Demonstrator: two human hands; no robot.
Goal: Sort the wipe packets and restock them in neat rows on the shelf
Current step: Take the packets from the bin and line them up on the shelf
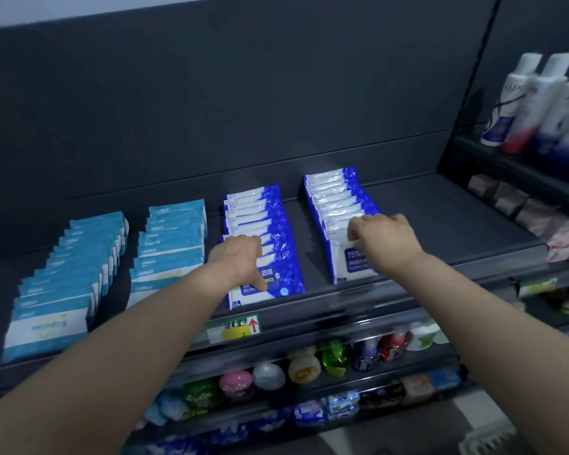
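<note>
Dark grey matte metal back panel [276, 93] is rising behind dark grey shelf board [424, 218]; pale white wall strip [79, 8] is showing above; dim light is falling.

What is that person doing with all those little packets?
A person is tidying wipes on a dark shelf. The left hand grips the front of the left blue row, and the right hand grips the front of the right blue row. Two teal rows stand further left, already lined up.
</note>
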